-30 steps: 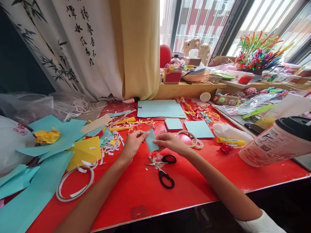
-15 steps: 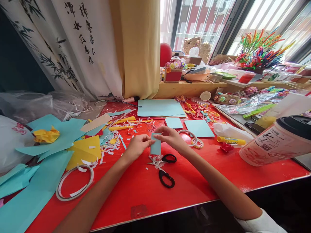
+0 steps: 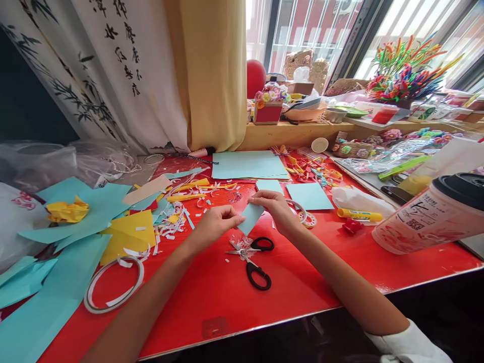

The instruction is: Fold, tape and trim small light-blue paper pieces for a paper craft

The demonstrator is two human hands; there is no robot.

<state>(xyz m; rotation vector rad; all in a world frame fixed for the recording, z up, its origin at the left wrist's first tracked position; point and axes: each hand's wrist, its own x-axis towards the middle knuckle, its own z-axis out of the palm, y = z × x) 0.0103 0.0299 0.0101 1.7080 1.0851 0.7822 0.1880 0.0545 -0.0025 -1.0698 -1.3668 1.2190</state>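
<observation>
Between my two hands is a small piece of light blue paper (image 3: 251, 219), tilted so one corner points down. My left hand (image 3: 218, 224) pinches its left corner between thumb and fingers. At the upper right, my right hand (image 3: 278, 212) grips the same paper with bent fingers, which hide part of its edge. Just below the paper, black-handled scissors (image 3: 258, 276) lie with their blades apart on the red table (image 3: 302, 302). White paper scraps (image 3: 244, 243) are scattered around the blades.
A tape roll (image 3: 91, 290) and large blue paper sheets (image 3: 68, 297) lie on the left. Beyond my hands are blue squares (image 3: 310, 195) and a sheet stack (image 3: 247, 165). A glue stick (image 3: 359, 215) and a lidded cup (image 3: 427, 217) stand to the right.
The small blue paper has turned from upright to a slanted, diamond-like position. My right hand has shifted slightly right, and the whole view has moved a little.
</observation>
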